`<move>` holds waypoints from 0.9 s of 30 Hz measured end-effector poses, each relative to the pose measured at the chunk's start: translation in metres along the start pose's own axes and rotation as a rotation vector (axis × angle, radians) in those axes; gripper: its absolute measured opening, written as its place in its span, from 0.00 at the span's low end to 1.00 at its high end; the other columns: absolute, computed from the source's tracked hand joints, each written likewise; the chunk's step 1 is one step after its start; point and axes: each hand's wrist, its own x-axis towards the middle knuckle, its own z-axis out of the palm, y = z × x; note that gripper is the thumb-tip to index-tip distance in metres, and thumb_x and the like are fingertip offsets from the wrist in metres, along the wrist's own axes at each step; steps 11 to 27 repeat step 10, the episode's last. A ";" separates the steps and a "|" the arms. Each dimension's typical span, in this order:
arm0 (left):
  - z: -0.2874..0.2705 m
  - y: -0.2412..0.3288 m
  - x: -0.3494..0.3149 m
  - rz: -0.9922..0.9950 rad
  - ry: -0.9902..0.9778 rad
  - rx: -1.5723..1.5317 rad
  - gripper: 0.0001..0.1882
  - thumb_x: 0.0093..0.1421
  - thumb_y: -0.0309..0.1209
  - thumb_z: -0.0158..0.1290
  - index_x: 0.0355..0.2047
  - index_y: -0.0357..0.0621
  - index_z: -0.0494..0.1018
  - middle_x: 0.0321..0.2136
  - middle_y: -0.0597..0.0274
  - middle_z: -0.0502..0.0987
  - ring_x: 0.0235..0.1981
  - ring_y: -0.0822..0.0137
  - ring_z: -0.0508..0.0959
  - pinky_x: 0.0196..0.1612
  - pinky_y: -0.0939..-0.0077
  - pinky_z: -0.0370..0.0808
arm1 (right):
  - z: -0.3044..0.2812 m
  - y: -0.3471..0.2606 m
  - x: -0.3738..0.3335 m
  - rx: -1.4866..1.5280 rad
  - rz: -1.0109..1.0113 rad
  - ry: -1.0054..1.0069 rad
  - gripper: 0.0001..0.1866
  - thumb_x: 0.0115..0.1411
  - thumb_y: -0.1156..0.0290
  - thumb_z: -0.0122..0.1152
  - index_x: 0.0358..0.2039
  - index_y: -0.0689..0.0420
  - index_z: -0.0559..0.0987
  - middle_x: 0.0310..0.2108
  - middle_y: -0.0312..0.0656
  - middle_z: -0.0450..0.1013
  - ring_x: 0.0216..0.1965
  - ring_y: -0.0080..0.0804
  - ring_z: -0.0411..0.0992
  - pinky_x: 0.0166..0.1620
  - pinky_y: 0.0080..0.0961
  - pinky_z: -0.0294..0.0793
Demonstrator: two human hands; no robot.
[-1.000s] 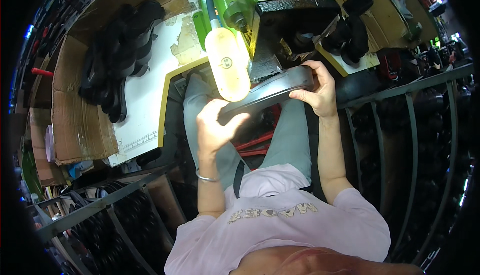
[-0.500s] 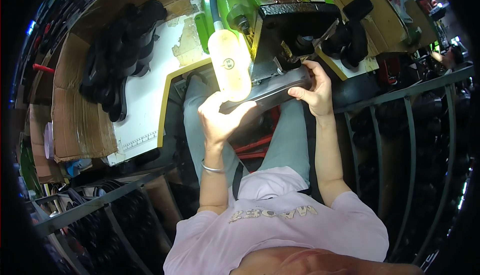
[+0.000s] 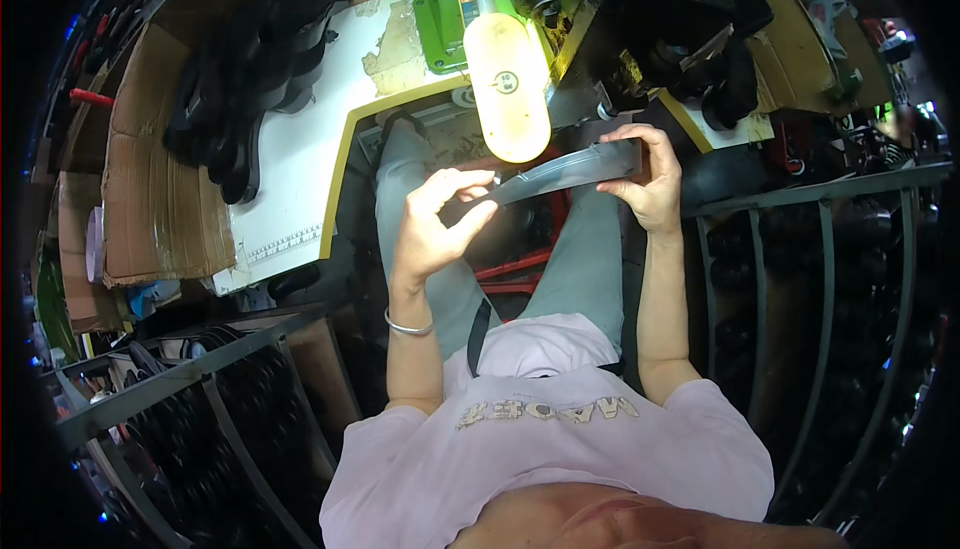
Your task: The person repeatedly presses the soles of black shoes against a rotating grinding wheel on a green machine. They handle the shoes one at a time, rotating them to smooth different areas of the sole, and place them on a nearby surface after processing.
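A long dark shoe sole [image 3: 572, 169] is held edge-up between my two hands, below the machine. My left hand [image 3: 432, 226] grips its left end between thumb and fingers. My right hand [image 3: 655, 181] pinches the other end, thumb below and fingers over the top. An oval glowing work lamp [image 3: 507, 89] hangs just beyond the sole, on the left. Behind the right end stands the black head [image 3: 650, 29] of a green machine [image 3: 435, 34]; the sole is apart from it.
A white worktop [image 3: 285, 204] with a yellow edge carries a pile of black soles [image 3: 255, 79], bordered by cardboard [image 3: 165, 179]. More black pieces [image 3: 735, 84] lie right of the machine. Metal racks with rails [image 3: 190, 384] flank me, the right rail [image 3: 820, 192] close by my forearm.
Both hands have drawn the sole away from the machine head and lamp, turning its side up into view. The view has shifted, so the machine and worktop sit higher and further right.
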 end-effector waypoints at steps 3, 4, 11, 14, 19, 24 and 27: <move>0.008 0.004 0.005 -0.019 -0.015 0.008 0.14 0.53 0.20 0.60 0.41 0.35 0.79 0.29 0.61 0.80 0.30 0.73 0.78 0.39 0.80 0.74 | -0.008 0.001 -0.001 -0.006 -0.048 -0.007 0.34 0.32 0.81 0.80 0.44 0.59 0.74 0.43 0.39 0.73 0.45 0.28 0.72 0.51 0.25 0.72; 0.013 0.007 0.008 0.066 0.020 0.060 0.09 0.54 0.19 0.58 0.37 0.35 0.79 0.27 0.61 0.80 0.27 0.73 0.78 0.35 0.80 0.75 | -0.010 -0.001 -0.001 -0.017 -0.065 -0.010 0.34 0.32 0.81 0.80 0.44 0.59 0.74 0.43 0.39 0.73 0.45 0.29 0.72 0.51 0.25 0.72; 0.027 0.004 0.007 0.077 0.147 0.096 0.05 0.58 0.20 0.55 0.34 0.38 0.78 0.28 0.61 0.80 0.25 0.62 0.80 0.32 0.76 0.76 | -0.020 -0.008 -0.006 -0.053 -0.142 -0.088 0.32 0.36 0.84 0.76 0.44 0.58 0.72 0.45 0.44 0.70 0.48 0.36 0.72 0.57 0.32 0.71; 0.027 0.004 0.007 0.077 0.147 0.096 0.05 0.58 0.20 0.55 0.34 0.38 0.78 0.28 0.61 0.80 0.25 0.62 0.80 0.32 0.76 0.76 | -0.020 -0.008 -0.006 -0.053 -0.142 -0.088 0.32 0.36 0.84 0.76 0.44 0.58 0.72 0.45 0.44 0.70 0.48 0.36 0.72 0.57 0.32 0.71; 0.027 0.004 0.007 0.077 0.147 0.096 0.05 0.58 0.20 0.55 0.34 0.38 0.78 0.28 0.61 0.80 0.25 0.62 0.80 0.32 0.76 0.76 | -0.020 -0.008 -0.006 -0.053 -0.142 -0.088 0.32 0.36 0.84 0.76 0.44 0.58 0.72 0.45 0.44 0.70 0.48 0.36 0.72 0.57 0.32 0.71; 0.027 0.004 0.007 0.077 0.147 0.096 0.05 0.58 0.20 0.55 0.34 0.38 0.78 0.28 0.61 0.80 0.25 0.62 0.80 0.32 0.76 0.76 | -0.020 -0.008 -0.006 -0.053 -0.142 -0.088 0.32 0.36 0.84 0.76 0.44 0.58 0.72 0.45 0.44 0.70 0.48 0.36 0.72 0.57 0.32 0.71; 0.027 0.004 0.007 0.077 0.147 0.096 0.05 0.58 0.20 0.55 0.34 0.38 0.78 0.28 0.61 0.80 0.25 0.62 0.80 0.32 0.76 0.76 | -0.020 -0.008 -0.006 -0.053 -0.142 -0.088 0.32 0.36 0.84 0.76 0.44 0.58 0.72 0.45 0.44 0.70 0.48 0.36 0.72 0.57 0.32 0.71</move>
